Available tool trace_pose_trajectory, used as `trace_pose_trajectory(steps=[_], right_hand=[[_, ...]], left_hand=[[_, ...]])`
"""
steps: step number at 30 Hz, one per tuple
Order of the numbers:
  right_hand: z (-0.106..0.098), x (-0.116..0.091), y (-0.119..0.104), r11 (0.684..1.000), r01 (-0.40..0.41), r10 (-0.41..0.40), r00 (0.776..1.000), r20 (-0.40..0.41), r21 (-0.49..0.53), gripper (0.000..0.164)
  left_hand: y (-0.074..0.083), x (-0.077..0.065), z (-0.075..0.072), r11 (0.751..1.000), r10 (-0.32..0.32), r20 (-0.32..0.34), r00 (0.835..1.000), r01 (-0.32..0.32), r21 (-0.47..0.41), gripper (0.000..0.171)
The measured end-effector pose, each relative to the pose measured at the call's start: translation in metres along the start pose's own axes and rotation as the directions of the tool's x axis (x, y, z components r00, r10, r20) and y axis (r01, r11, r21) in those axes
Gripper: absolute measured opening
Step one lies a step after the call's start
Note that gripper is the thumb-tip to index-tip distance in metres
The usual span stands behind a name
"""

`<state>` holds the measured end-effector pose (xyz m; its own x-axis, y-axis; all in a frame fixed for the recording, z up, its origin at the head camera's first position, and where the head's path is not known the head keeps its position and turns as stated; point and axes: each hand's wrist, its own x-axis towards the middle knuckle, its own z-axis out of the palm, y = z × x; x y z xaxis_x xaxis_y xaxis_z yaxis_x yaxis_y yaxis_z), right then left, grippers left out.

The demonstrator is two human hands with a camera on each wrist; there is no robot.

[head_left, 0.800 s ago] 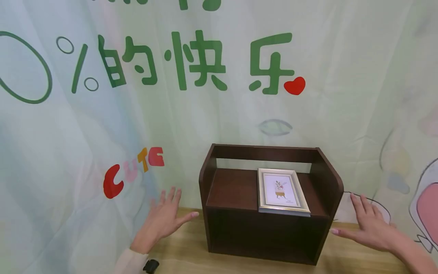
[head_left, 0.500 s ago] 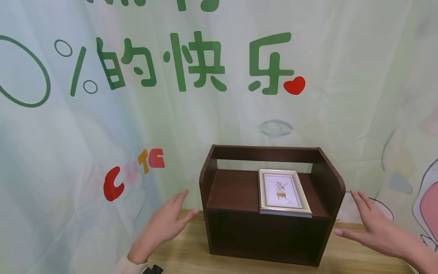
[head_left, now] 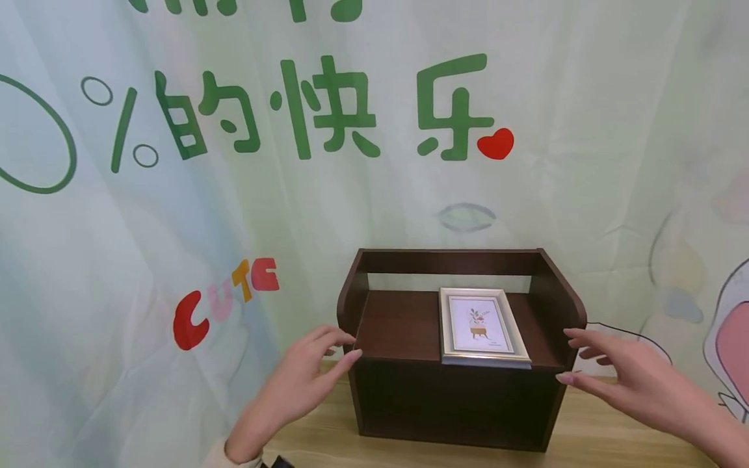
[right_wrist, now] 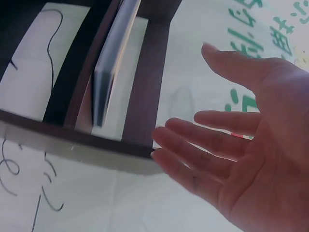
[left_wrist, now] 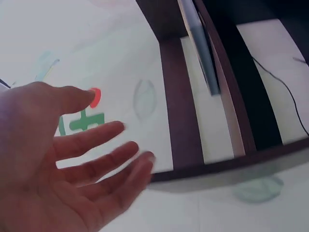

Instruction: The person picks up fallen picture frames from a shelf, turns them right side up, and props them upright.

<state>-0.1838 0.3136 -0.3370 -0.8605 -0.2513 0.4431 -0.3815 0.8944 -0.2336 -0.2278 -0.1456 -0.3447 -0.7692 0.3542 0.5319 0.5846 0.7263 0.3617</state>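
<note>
A dark brown two-tier desktop shelf (head_left: 398,322) stands on the wooden tabletop. A picture frame (head_left: 478,325) with a silvery border lies flat on its upper board, right of the middle, its near edge a little past the board's front. My left hand (head_left: 301,374) is at the shelf's left side panel, fingers relaxed and thumb apart, holding nothing. Beside the right side panel is my right hand (head_left: 634,377), fingertips close to the panel's front edge and palm free. Both wrist views show the fingers spread near the shelf's side (left_wrist: 183,106), with the frame's edge (right_wrist: 108,72) seen from below.
A pale green printed curtain (head_left: 328,214) hangs behind and to the left, bearing green characters and a red heart. The wooden tabletop (head_left: 328,429) shows in front of the shelf and at both sides. A dark band is on the left wrist.
Both hands have moved inward to the shelf's sides, the left going right and the right going left. Their fingers bend more now. The shelf and picture frame stay put.
</note>
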Motion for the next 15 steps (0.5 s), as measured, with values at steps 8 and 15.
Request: trace_pose_trajectory(steps=[8, 15], right_hand=[[0.000, 0.020, -0.019, 0.998, 0.056, -0.055, 0.998, -0.028, 0.031, 0.066], [0.010, 0.049, -0.022, 0.994, 0.001, -0.009, 0.997, 0.078, 0.111, 0.064]], left_hand=[[0.016, 0.029, 0.010, 0.993, 0.056, 0.105, 0.993, -0.045, -0.108, 0.007], [0.015, 0.062, 0.030, 0.995, 0.057, 0.181, 0.982, -0.041, -0.089, 0.014]])
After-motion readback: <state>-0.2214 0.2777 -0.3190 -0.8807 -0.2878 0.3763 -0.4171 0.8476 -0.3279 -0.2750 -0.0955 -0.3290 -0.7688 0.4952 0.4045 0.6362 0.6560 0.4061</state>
